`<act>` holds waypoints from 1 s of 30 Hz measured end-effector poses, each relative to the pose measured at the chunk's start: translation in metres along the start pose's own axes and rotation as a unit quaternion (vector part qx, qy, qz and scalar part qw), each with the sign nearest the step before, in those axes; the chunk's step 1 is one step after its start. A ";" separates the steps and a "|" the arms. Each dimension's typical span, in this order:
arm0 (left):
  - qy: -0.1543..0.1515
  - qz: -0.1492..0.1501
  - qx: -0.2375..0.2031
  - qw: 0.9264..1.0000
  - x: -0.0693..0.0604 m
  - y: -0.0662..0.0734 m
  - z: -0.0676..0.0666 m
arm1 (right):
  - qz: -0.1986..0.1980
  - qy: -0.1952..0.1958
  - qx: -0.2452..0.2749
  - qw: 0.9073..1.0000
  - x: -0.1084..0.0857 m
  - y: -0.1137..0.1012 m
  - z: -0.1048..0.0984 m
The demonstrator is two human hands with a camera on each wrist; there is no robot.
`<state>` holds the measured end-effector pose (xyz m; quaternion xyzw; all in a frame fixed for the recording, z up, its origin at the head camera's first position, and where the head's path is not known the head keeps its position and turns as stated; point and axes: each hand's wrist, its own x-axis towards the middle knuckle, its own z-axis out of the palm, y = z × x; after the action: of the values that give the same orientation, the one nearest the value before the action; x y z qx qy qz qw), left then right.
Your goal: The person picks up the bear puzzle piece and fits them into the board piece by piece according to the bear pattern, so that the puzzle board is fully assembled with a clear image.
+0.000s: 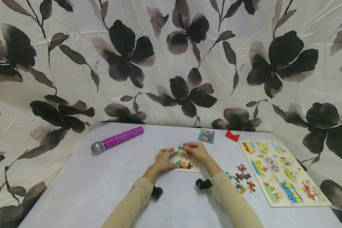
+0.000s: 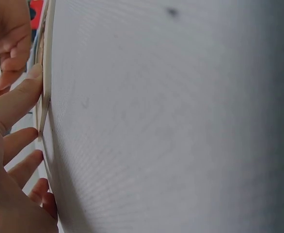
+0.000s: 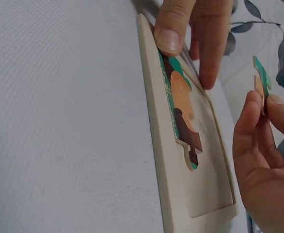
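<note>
A small wooden puzzle tray [image 1: 196,168] lies on the white table between both hands. Several joined jigsaw pieces [image 3: 183,99], brown, orange and green, sit along its near edge; the right wrist view shows bare wood beyond them. My left hand [image 1: 163,160] spans the tray's left side, its thumb pressing on the pieces at the corner and a forefinger resting at the rim. Above the tray's far part, my right hand [image 1: 198,152] pinches a green and tan puzzle piece [image 3: 262,73] between thumb and fingers, lifted off the wood.
Loose puzzle pieces [image 1: 240,178] lie scattered right of my right forearm. Beyond them is a large vehicle peg board [image 1: 282,174]. A bear picture card [image 1: 206,136] and a red curved piece [image 1: 232,136] lie at the back. A purple microphone [image 1: 123,137] rests at the left.
</note>
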<state>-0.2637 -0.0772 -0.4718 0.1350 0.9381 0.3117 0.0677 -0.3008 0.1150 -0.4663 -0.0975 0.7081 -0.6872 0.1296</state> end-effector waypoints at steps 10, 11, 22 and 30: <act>0.010 0.022 -0.004 1.000 0.010 -0.015 0.008 | 0.005 -0.005 0.045 0.999 0.001 -0.004 -0.003; 0.011 0.024 -0.005 1.000 0.010 -0.015 0.008 | 0.005 -0.004 0.045 0.999 0.001 -0.004 -0.003; 0.003 0.006 0.004 1.000 0.001 0.000 0.000 | -0.036 0.019 -0.002 0.999 0.001 -0.002 -0.004; 0.005 0.012 -0.003 1.000 0.000 -0.001 0.001 | -0.075 -0.036 -0.184 0.979 -0.003 0.007 0.003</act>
<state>-0.2640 -0.0778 -0.4732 0.1448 0.9358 0.3158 0.0595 -0.2967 0.1134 -0.4732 -0.1968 0.8083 -0.5486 0.0829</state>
